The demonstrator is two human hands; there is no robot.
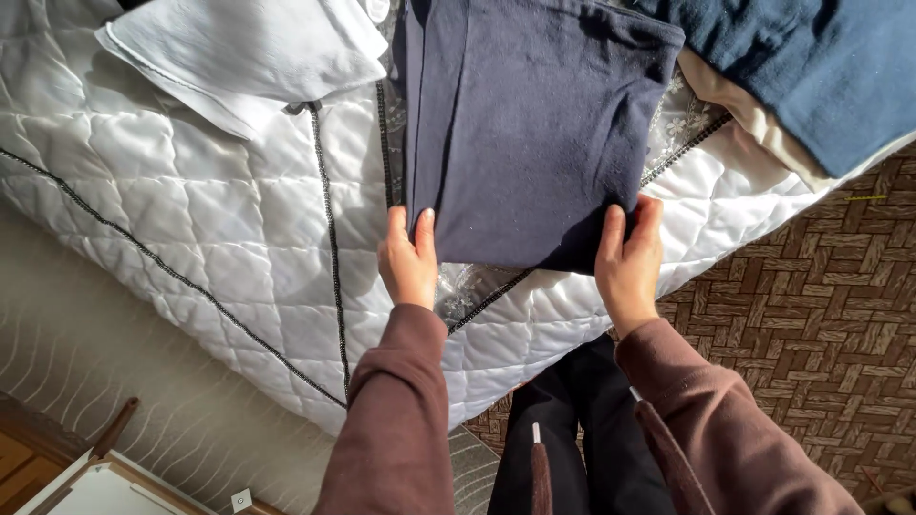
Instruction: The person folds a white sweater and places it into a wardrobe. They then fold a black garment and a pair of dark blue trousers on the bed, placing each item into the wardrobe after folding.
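A folded dark navy garment point(530, 124) lies flat on the white quilted mattress point(229, 210). My left hand point(408, 259) grips its near left corner, thumb on top of the cloth. My right hand point(630, 257) pinches the near right corner, fingers curled over the edge. Both arms wear dark maroon sleeves and reach up from the bottom of the view.
A folded white cloth point(248, 52) lies at the far left of the mattress. A blue garment point(821, 67) over a beige one point(754, 119) sits at the far right. Brown woven-pattern flooring point(821, 324) is at the right, a pale carpet point(124, 381) and a wooden frame point(105, 467) at the lower left.
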